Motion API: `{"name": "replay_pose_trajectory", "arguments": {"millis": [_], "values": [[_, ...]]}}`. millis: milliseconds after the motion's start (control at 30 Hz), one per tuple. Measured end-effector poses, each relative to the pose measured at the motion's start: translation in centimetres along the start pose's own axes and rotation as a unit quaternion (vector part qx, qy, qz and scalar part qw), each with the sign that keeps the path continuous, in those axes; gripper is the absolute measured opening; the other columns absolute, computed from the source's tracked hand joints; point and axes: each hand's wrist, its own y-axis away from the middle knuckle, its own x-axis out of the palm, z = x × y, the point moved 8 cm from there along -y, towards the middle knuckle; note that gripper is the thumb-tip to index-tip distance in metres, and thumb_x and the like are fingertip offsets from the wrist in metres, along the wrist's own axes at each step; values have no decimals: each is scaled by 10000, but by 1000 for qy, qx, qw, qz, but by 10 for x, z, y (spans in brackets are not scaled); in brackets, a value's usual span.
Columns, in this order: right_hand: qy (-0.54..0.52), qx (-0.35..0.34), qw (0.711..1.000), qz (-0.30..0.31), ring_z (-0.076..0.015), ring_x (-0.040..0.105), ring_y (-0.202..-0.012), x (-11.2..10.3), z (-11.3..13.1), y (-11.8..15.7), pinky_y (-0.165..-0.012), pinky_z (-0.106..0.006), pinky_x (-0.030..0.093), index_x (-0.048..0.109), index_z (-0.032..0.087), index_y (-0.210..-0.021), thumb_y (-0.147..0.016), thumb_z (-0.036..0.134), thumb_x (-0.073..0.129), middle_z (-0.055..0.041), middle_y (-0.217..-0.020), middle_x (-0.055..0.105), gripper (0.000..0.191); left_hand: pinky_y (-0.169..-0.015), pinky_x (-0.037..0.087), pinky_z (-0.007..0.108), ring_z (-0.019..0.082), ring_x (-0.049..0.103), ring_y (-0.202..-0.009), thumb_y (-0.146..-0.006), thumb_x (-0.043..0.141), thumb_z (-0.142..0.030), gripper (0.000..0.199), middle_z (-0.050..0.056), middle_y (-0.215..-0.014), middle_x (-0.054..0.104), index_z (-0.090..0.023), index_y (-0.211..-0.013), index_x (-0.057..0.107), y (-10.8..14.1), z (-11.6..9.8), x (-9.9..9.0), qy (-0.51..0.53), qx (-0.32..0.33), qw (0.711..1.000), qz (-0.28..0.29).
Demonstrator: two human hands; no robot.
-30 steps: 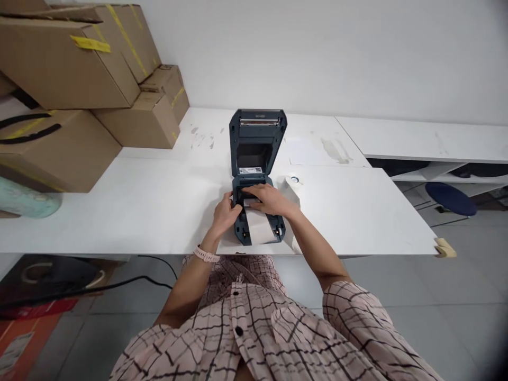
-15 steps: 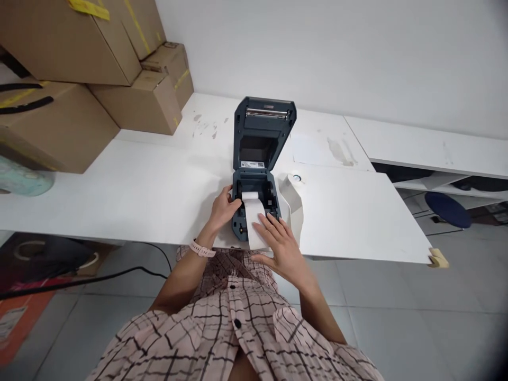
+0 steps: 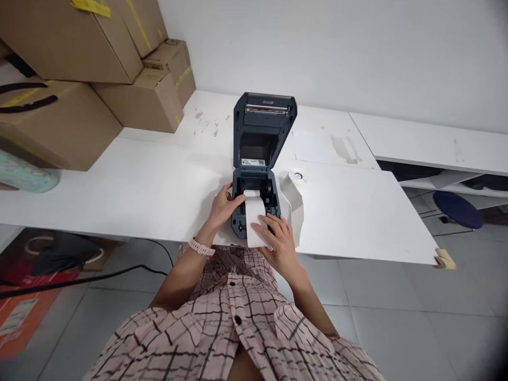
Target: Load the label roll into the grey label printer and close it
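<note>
A dark label printer (image 3: 239,219) stands at the table's front edge with its lid (image 3: 259,132) raised. Inside lies a small roll of white label paper (image 3: 252,194), its strip (image 3: 255,217) running out over the front. My left hand (image 3: 223,207) grips the printer's left side, fingers along the outer wall and thumb reaching in to the roll's left end. My right hand (image 3: 282,244) holds the strip near its loose end. Its fingers lie on top, partly over the printer's right edge, while the thumb goes under the paper and is mostly hidden.
A piece of curled backing paper (image 3: 292,203) lies right of the printer, near a small white roll with a blue ring (image 3: 297,176). Cardboard boxes (image 3: 135,100) are stacked at the back left, with a pale green cylinder (image 3: 29,172) before them. A blue stool (image 3: 457,209) stands at right.
My left thumb has moved right, farther onto the roll. My right thumb has gone from beside the strip's end to beneath it. The view has shifted slightly.
</note>
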Motion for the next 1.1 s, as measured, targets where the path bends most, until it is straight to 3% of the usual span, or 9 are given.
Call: {"name": "replay_pose_trajectory", "arguments": {"millis": [633, 867, 1100], "values": [[5, 15, 1000, 16, -351, 540, -1444, 1, 2, -2, -1239, -590, 353, 618, 268, -1413, -952, 156, 597, -97, -1499, 659, 475, -668, 491, 304, 200, 627, -764, -903, 743, -468, 701, 38, -851, 619, -188, -1520, 561, -1, 0, 2, -4, -9, 1000, 1], [16, -4, 999, 40, -358, 362, -1609, 2, 13, -9, -1304, -636, 227, 589, 236, -1384, -905, 102, 596, -77, -1615, 585, 496, -661, 494, 306, 198, 629, -751, -902, 758, -480, 709, 56, -874, 655, -194, -1521, 564, 2, -2, 2, 5, -8, 1000, 2], [16, -18, 997, 78, -352, 506, -1508, 3, 15, -15, -1292, -634, 243, 557, 233, -1468, -904, 126, 641, -96, -1620, 579, 580, -645, 474, 292, 182, 598, -717, -886, 757, -491, 709, 23, -815, 604, -195, -1504, 573, -2, 4, 3, 12, 1, 1000, 1]]}}
